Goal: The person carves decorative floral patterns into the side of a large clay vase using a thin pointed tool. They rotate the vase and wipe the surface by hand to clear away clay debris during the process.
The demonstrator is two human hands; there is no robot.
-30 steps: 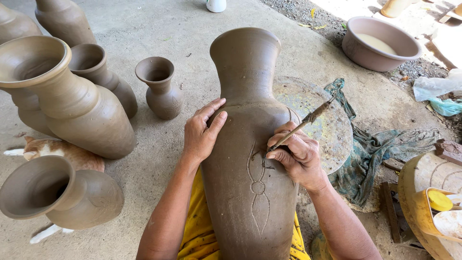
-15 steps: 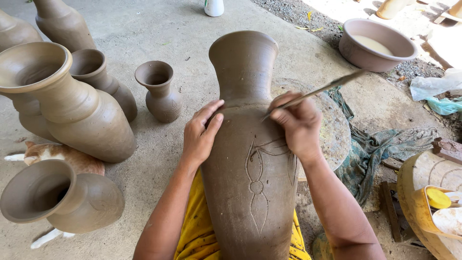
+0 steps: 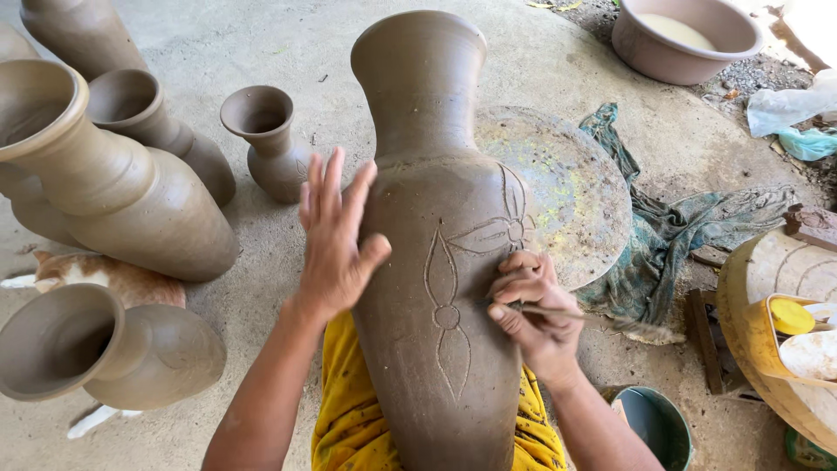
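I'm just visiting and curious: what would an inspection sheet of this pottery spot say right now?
Surface: bare concrete floor, dusty, gravel at the far edge.
Job's things: tall clay vase leaning toward the person, petal pattern carved in its side; thin carving stick.
Clutter: four smaller vases at left, one lying on its side; round disc; green rag; basin; small bucket; a cat behind the vases.
Hands: left hand flat on the vase, fingers spread; right hand gripping the stick against the clay.
Cables: nothing seen.
Surroundings: outdoor yard, plastic bags at right.
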